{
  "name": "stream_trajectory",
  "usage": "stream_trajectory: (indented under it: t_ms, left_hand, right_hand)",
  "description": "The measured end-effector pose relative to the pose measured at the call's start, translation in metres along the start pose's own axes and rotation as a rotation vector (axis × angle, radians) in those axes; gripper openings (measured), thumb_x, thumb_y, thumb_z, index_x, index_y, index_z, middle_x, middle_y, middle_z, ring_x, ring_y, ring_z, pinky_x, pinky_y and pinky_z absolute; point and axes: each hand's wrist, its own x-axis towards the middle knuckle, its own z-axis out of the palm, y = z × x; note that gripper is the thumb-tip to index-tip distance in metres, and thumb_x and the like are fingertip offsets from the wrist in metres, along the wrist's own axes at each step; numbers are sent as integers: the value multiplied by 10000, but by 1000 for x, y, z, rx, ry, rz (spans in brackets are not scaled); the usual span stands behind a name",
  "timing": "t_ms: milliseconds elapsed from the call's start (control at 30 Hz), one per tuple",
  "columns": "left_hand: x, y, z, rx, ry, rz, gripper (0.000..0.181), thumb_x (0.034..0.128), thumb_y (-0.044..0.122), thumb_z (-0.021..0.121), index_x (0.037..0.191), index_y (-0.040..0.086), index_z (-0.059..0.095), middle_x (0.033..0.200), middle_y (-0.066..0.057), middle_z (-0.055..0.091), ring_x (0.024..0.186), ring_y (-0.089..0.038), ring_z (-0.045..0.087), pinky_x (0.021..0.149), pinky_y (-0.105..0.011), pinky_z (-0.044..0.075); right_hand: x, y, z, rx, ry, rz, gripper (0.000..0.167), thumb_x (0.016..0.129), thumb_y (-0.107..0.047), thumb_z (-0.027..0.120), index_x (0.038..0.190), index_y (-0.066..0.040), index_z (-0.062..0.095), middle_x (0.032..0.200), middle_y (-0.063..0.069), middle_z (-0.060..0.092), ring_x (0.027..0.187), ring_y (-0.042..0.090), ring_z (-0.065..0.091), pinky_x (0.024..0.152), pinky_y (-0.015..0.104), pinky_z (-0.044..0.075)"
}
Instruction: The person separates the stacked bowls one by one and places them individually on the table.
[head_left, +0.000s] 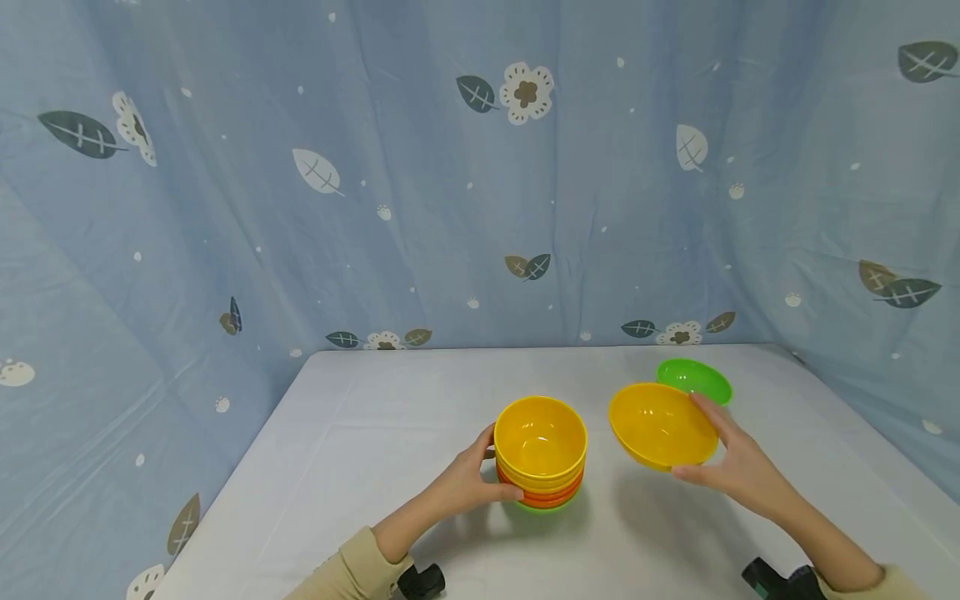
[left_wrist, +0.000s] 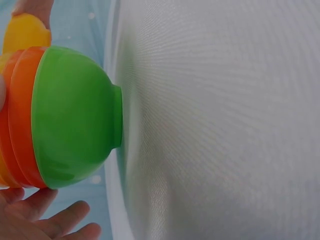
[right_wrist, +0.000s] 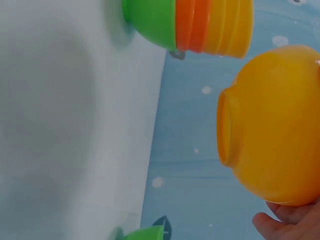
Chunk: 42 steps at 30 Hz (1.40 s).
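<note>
A stack of nested bowls (head_left: 540,442) stands on the table, yellow on top, orange below, green at the bottom. My left hand (head_left: 468,483) holds the stack's left side, thumb at the front and fingers behind. In the left wrist view the green bottom bowl (left_wrist: 75,117) rests on the table, with the left hand (left_wrist: 45,215) at its edge. My right hand (head_left: 742,471) grips a single yellow bowl (head_left: 660,425) by its right side, tilted and raised above the table. The right wrist view shows that yellow bowl's underside (right_wrist: 280,125) and the right hand's fingers (right_wrist: 290,222).
A green bowl (head_left: 693,379) sits at the back right of the white table (head_left: 390,400), behind the held yellow bowl. A blue curtain (head_left: 420,167) with leaves and flowers hangs behind the table and along its sides.
</note>
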Motion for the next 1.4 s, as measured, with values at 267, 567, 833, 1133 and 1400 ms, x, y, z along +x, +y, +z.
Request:
stream_trajectory:
  t_ms: [267, 567, 833, 1133, 1400]
  left_hand:
    - [-1, 1, 0, -10, -4, -12, 958, 741, 457, 720, 1463, 159, 166, 1396, -57, 398, 1217, -293, 448, 959, -582, 353]
    - [-1, -1, 0, -17, 0, -14, 954, 741, 442, 726, 1462, 159, 169, 1390, -53, 405, 1210, -289, 453, 962, -582, 349]
    - [-1, 0, -1, -19, -1, -13, 959, 743, 448, 722, 1466, 161, 159, 1399, -76, 393, 1212, -307, 449, 952, -595, 350]
    - [-2, -1, 1, -24, 4, -16, 959, 737, 436, 733, 1464, 167, 168, 1392, -52, 402, 1211, -293, 451, 963, -599, 335]
    - [-2, 0, -1, -32, -3, -6, 953, 742, 437, 728, 1464, 171, 167, 1390, -47, 404, 1210, -294, 450, 960, -595, 341]
  right_hand:
    - [-5, 11, -1, -27, 6, 11, 967, 737, -210, 743, 1441, 35, 127, 1432, 350, 145, 1219, 557, 236, 850, 735, 255]
    - [-10, 21, 0, -42, -10, 71, 989, 745, -264, 741, 1442, 41, 108, 1442, 346, 118, 1228, 556, 218, 862, 734, 247]
    - [-14, 31, -3, -52, -9, 94, 985, 748, -264, 740, 1435, 56, 110, 1430, 348, 146, 1215, 549, 234, 861, 731, 247]
    - [-20, 44, -7, -83, -22, 122, 957, 770, -284, 718, 1434, 48, 113, 1419, 351, 162, 1194, 532, 252, 835, 736, 264]
    - [-23, 52, -11, -104, -28, 156, 953, 784, -308, 700, 1421, 77, 106, 1403, 373, 164, 1189, 542, 248, 843, 726, 259]
